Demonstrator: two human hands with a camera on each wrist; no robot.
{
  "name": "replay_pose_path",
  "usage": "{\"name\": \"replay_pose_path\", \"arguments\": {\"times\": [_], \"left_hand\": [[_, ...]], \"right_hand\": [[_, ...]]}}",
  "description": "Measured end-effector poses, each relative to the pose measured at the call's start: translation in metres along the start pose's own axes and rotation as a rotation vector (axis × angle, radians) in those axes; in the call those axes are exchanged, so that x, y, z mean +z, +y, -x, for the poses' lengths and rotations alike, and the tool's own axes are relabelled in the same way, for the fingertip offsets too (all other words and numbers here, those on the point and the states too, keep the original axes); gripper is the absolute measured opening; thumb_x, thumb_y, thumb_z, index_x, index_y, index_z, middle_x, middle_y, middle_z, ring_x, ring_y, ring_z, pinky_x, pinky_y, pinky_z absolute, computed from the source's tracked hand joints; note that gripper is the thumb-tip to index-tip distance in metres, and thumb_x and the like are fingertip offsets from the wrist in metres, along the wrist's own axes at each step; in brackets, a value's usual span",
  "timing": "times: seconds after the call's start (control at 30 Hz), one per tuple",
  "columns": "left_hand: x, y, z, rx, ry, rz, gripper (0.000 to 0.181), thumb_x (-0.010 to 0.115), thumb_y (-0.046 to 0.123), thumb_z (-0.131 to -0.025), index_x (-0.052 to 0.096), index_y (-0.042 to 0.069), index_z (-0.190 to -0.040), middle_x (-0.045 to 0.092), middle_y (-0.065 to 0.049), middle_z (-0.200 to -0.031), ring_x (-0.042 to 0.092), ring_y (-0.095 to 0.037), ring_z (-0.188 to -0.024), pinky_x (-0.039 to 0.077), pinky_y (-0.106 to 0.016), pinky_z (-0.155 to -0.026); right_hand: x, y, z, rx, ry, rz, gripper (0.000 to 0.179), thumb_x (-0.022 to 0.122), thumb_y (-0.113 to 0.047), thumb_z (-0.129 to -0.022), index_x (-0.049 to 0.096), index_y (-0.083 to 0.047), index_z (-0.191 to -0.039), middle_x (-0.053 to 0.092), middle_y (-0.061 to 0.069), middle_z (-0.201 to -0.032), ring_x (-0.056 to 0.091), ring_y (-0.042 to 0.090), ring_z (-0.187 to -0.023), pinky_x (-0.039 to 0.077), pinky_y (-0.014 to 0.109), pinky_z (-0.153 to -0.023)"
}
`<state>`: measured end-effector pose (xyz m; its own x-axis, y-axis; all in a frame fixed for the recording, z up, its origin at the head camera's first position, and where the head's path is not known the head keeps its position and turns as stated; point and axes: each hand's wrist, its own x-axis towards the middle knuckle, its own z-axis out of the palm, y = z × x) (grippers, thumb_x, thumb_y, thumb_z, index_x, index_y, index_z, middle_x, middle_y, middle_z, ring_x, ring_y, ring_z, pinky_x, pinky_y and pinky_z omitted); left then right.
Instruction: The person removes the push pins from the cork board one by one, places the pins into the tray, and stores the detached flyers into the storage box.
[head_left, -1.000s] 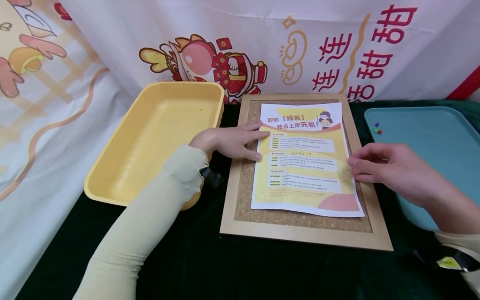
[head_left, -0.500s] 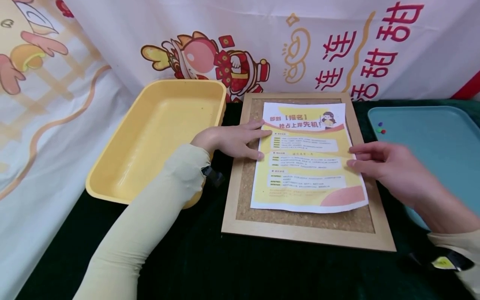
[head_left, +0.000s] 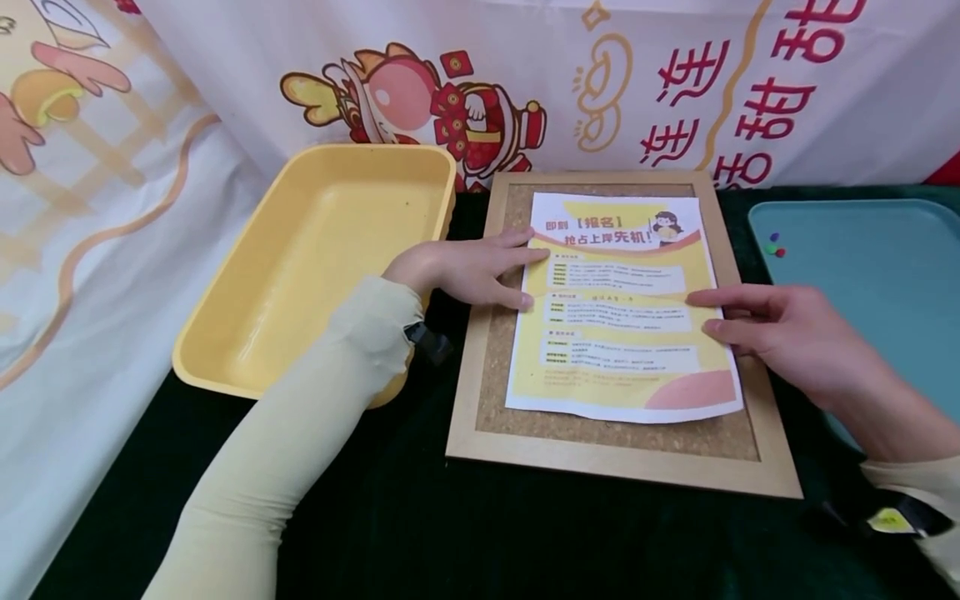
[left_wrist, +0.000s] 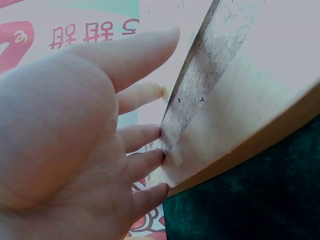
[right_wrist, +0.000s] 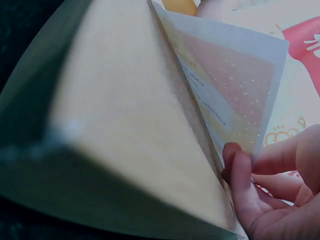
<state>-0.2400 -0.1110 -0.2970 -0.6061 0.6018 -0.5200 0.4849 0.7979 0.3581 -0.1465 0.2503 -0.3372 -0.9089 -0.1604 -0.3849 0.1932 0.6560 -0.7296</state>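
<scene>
A printed yellow-and-white flyer (head_left: 622,333) lies on a wood-framed cork board (head_left: 607,465). My left hand (head_left: 476,268) rests on the flyer's left edge with its fingers spread and straight. In the left wrist view, the left hand (left_wrist: 95,130) reaches across the frame with the fingertips at the paper. At the opposite edge, my right hand (head_left: 795,337) pinches the flyer between thumb and index finger. From the right wrist, the flyer (right_wrist: 245,85) shows lifted off the cork along that side, held by the right hand's fingertips (right_wrist: 240,172).
Left of the board stands a yellow plastic tub (head_left: 330,250), partly behind my left arm. A blue tray (head_left: 862,250) sits at the right, with a few small coloured pieces (head_left: 776,245) in its corner. Dark green cloth (head_left: 570,542) covers the table; a printed white cloth (head_left: 510,33) hangs behind.
My right index finger has moved onto the flyer's upper face. The flyer's lower right corner has shifted upward relative to the board. My left hand stays on the left edge.
</scene>
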Motion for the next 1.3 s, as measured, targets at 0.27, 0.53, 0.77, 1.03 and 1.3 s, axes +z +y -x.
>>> {"name": "replay_pose_path", "arguments": {"times": [0.27,0.53,0.77,1.03,1.3], "left_hand": [[0.000,0.000,-0.001,0.030,0.149,0.114,0.097,0.062,0.048,-0.105,0.000,0.016,-0.173,0.009,-0.003,-0.181,0.016,-0.018,-0.164,0.012,-0.043,-0.137],[-0.002,0.003,0.000,0.027,0.211,0.160,0.058,0.057,0.048,-0.108,0.046,0.022,-0.159,0.063,-0.002,-0.138,0.055,-0.022,-0.112,0.044,-0.037,-0.095],[-0.001,0.007,0.003,0.011,0.370,0.244,0.042,0.063,0.040,-0.107,0.064,0.021,-0.145,0.074,0.003,-0.122,0.060,-0.019,-0.099,0.046,-0.031,-0.084],[-0.003,0.008,0.001,-0.001,0.522,0.247,0.029,0.068,0.032,-0.106,0.074,0.017,-0.130,0.078,0.002,-0.115,0.064,-0.017,-0.097,0.050,-0.031,-0.081],[-0.004,0.009,0.000,-0.028,0.556,0.285,0.022,0.069,0.027,-0.105,0.077,0.014,-0.121,0.080,0.000,-0.109,0.065,-0.018,-0.089,0.046,-0.029,-0.068]], "right_hand": [[0.002,-0.004,0.007,-0.028,0.211,-0.072,0.050,0.058,-0.040,-0.109,0.053,-0.029,-0.158,0.050,0.015,-0.160,0.061,0.006,-0.111,0.055,0.009,-0.079],[0.001,-0.007,0.011,-0.054,0.320,-0.126,0.049,0.060,-0.044,-0.107,0.054,-0.036,-0.156,0.045,0.012,-0.166,0.056,0.017,-0.130,0.056,0.008,-0.079],[-0.003,-0.009,0.015,-0.085,0.290,-0.119,0.050,0.062,-0.044,-0.107,0.054,-0.037,-0.156,0.050,0.011,-0.162,0.062,0.010,-0.117,0.059,0.014,-0.080],[-0.004,-0.010,0.015,-0.097,0.284,-0.109,0.050,0.063,-0.045,-0.106,0.055,-0.037,-0.155,0.052,0.009,-0.161,0.059,0.011,-0.122,0.055,0.009,-0.082],[0.000,-0.012,0.016,-0.112,0.256,-0.165,0.054,0.065,-0.038,-0.106,0.050,-0.037,-0.159,0.051,0.006,-0.160,0.067,0.001,-0.110,0.057,0.011,-0.084]]}}
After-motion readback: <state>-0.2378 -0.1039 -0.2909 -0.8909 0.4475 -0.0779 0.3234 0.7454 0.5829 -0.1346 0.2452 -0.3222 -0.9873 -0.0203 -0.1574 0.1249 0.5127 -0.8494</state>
